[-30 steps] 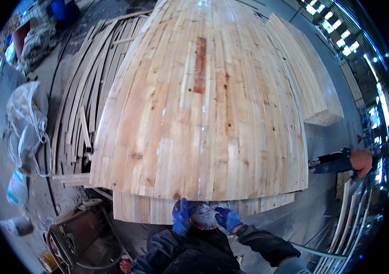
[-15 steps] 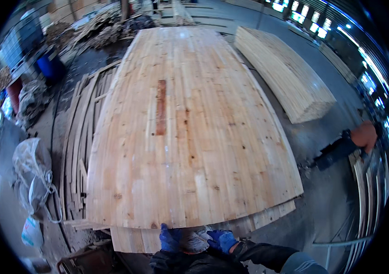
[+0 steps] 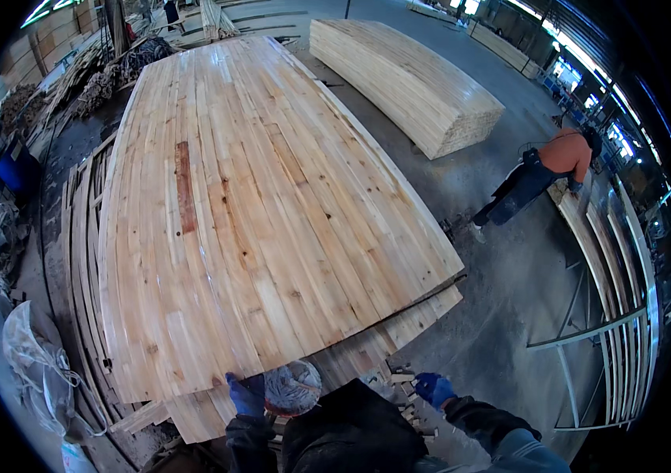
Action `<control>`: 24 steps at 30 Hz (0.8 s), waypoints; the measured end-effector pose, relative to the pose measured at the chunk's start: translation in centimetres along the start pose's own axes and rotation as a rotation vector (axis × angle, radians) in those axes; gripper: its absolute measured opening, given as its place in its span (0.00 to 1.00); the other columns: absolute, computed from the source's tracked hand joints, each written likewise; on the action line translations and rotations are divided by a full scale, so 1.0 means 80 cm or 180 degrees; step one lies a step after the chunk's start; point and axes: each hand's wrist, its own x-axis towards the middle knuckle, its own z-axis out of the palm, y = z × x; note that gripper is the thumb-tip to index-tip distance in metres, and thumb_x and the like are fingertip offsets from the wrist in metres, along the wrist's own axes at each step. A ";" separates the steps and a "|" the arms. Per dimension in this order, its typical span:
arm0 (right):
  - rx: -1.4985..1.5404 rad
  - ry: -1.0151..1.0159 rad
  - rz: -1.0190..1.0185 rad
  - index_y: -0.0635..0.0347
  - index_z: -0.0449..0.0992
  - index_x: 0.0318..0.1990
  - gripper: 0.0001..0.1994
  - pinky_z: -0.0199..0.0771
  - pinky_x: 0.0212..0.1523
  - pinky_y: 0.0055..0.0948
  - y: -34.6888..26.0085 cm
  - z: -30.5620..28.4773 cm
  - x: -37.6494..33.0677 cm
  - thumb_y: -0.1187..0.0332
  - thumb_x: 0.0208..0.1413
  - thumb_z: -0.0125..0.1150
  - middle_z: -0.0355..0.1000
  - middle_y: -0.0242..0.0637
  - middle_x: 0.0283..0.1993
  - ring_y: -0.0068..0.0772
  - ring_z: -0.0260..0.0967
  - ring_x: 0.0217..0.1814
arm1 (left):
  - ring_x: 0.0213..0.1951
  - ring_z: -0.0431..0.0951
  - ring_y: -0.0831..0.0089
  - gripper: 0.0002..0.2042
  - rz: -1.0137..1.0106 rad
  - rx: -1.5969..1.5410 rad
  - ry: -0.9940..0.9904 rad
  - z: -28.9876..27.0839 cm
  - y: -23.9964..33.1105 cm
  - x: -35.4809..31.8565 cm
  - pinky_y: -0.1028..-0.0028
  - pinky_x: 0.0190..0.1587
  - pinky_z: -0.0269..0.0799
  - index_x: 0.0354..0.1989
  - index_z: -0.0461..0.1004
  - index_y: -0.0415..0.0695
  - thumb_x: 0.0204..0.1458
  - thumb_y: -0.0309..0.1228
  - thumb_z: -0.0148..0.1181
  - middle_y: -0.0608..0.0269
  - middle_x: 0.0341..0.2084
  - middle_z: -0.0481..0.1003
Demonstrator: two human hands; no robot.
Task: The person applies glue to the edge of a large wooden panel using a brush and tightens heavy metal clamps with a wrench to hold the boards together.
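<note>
Looking down from the head camera, the person stands at the near short end of a big glued-up wooden panel (image 3: 257, 213), pale boards edge to edge with one reddish-brown strip in it. The panel lies flat on top of a stack of similar panels (image 3: 398, 331) whose lower sheets poke out at the near right corner.

The left hand (image 3: 246, 396), in a blue glove, sits right at the panel's near edge, fingers curled down on or over it. Whether it's really clamped on the edge or just resting there can't be told from this angle (the person's own dark jacket and a pale, patterned rounded thing (image 3: 292, 386) beside that hand hide the underside). The right hand (image 3: 433, 389), also blue-gloved, is off to the right, loosely curled above a scatter of small wood offcuts (image 3: 402, 386) and holding nothing as far as the view shows. It's clear of the panel.

What matters here is the layout: the panel's long axis runs straight away from the person, toward the far end of the hall, so the whole sheet lies ahead of the hands. The left hand is clearly the nearer one.

Around it: loose thin slats (image 3: 87, 260) lie along the left side, a white sack (image 3: 36, 355) sits lower left, a tall stack of planks (image 3: 406, 79) stands further back right, and a co-worker in an orange top (image 3: 544, 169) bends over a metal rack (image 3: 611, 315).
</note>
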 end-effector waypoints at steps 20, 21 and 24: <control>0.3235 0.1593 0.0365 0.55 0.66 0.60 0.28 0.69 0.52 0.37 0.352 -0.276 0.335 0.67 0.49 0.63 0.63 0.42 0.61 0.42 0.64 0.58 | 0.40 0.70 0.66 0.14 0.0412 0.0600 0.1164 0.132 -0.243 -0.076 0.66 0.45 0.70 0.38 0.70 0.54 0.60 0.51 0.47 0.70 0.35 0.72; 0.2594 0.1639 0.0181 0.54 0.65 0.61 0.29 0.69 0.52 0.38 0.342 -0.294 0.358 0.66 0.49 0.63 0.62 0.42 0.62 0.42 0.62 0.59 | 0.38 0.70 0.67 0.15 0.0378 0.0589 0.1504 0.143 -0.252 -0.075 0.66 0.42 0.71 0.36 0.70 0.55 0.60 0.52 0.48 0.71 0.33 0.71; -0.1026 0.1412 -0.0430 0.51 0.61 0.65 0.33 0.65 0.54 0.44 0.353 -0.335 0.402 0.60 0.49 0.61 0.59 0.40 0.66 0.42 0.60 0.62 | 0.38 0.70 0.68 0.16 -0.0171 0.0604 -0.0178 0.103 -0.272 -0.057 0.67 0.39 0.70 0.38 0.70 0.55 0.59 0.53 0.48 0.73 0.32 0.72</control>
